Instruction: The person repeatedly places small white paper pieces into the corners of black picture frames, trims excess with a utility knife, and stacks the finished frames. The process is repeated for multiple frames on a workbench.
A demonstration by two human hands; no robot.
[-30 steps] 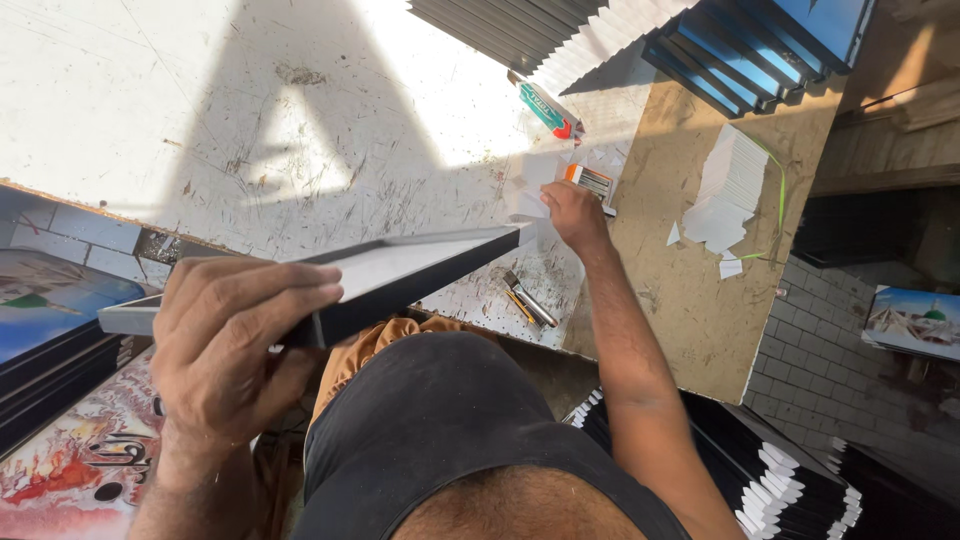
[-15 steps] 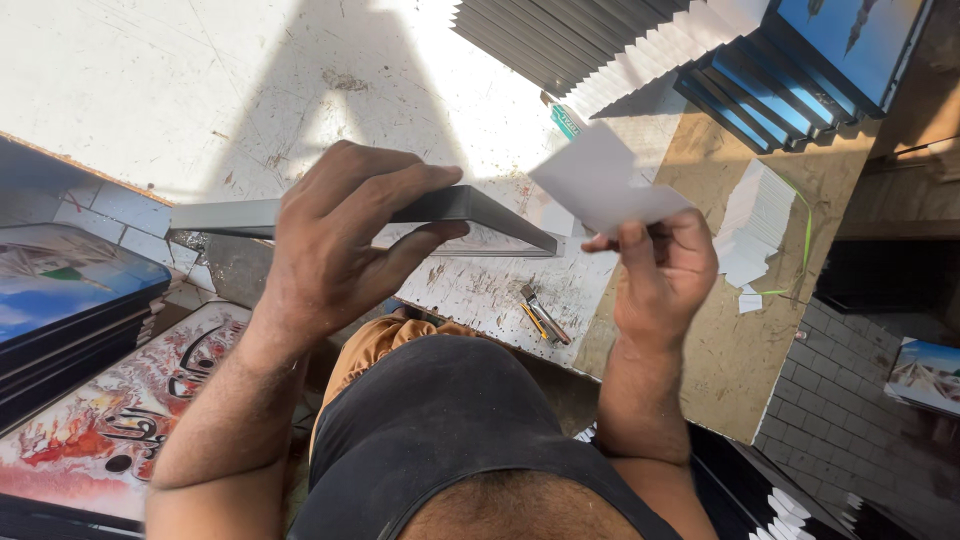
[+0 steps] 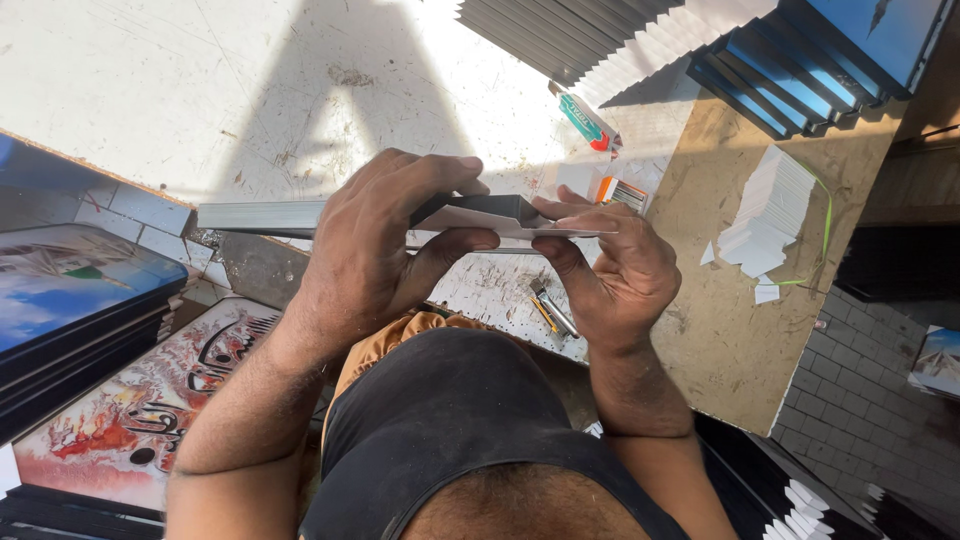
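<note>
We start with the white worktable, scuffed and half in shadow, which carries everything here. Over its near edge we hold a long dark frame level, edge-on to us, off the surface and just above our lap. Our left hand is clamped around its middle, fingers over the top and thumb beneath, bearing the weight alone. If that grip loosens, we judge the long free end to the left dips and could strike the table edge or the stacked pictures below.

Our right hand is closed on a white card corner piece, pinching it against the right end of the frame. The card looks thin; too much push could buckle it, or it could sit crooked on the corner. A slip of the thumb could drop it into our lap.

Smaller things lie near: a pile of white card pieces on the brown board, a small orange-and-white box, a green-and-red tube and a metal tool just below our right hand, which a swing of the frame might knock off.
</note>
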